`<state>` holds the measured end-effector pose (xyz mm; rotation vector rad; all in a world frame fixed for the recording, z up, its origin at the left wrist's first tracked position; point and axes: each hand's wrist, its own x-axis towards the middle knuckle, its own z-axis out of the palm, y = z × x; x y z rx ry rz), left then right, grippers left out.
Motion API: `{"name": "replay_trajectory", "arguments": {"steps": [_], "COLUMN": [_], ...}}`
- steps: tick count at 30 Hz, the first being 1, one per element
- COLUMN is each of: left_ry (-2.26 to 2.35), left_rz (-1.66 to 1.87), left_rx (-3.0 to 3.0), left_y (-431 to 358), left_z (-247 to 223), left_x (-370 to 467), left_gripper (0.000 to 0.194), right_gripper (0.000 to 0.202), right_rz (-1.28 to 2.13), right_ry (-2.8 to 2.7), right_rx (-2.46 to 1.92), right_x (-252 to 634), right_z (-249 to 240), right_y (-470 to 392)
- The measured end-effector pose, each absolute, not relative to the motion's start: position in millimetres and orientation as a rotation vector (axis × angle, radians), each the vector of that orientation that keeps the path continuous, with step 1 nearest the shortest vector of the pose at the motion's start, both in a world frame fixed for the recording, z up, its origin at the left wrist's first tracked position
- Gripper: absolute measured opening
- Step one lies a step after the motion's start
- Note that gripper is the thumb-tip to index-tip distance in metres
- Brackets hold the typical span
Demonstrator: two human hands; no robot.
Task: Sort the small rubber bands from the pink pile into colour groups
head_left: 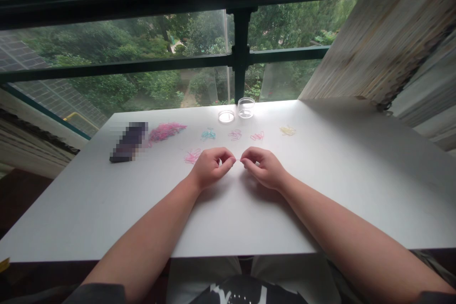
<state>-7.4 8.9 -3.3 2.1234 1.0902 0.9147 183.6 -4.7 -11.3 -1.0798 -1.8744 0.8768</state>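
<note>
My left hand [213, 167] and my right hand [263, 167] face each other above the white table, thumb and forefinger pinched on each. Between the fingertips stretches a thin pale pink rubber band [238, 159], mostly hidden by the fingers. Just beyond my left hand lies a small pink pile of rubber bands [192, 156]. Farther back are a turquoise pile [208, 134], a pale pink pile [234, 135], a deeper pink pile [257, 136] and a pale yellow pile [287, 130]. A larger mixed heap [166, 132], mainly pink, sits to the left.
A clear round jar [246, 108] stands at the table's back edge, with a shallow clear lid [226, 117] beside it. On the left lies a dark, blurred-out flat object [130, 142]. The white table [356, 175] meets a green-framed window; a curtain [366, 33] hangs at right.
</note>
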Motion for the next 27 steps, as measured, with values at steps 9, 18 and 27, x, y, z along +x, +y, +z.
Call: {"name": "replay_trajectory", "arguments": {"steps": [9, 18, 27], "left_ry": [1.072, 1.020, 1.050], "left_rz": [0.923, 0.895, 0.868], "left_rx": [2.098, 2.115, 2.102], "left_y": [8.7, 7.9, 8.4], "left_z": [-3.3, -4.6, -5.2], "left_x": [-7.1, -7.2, -7.9], "left_gripper": [0.016, 0.015, 0.010], "right_gripper": [0.010, 0.010, 0.010], "right_rz": [0.847, 0.833, 0.846], "right_ry": [-1.895, -1.904, -1.918], "right_rx": [-1.086, -1.095, -1.118], "right_x": [183.5, 183.8, 182.7], "right_z": [-12.6, -12.3, -11.1], "right_y": [-3.4, -3.8, -4.3]}}
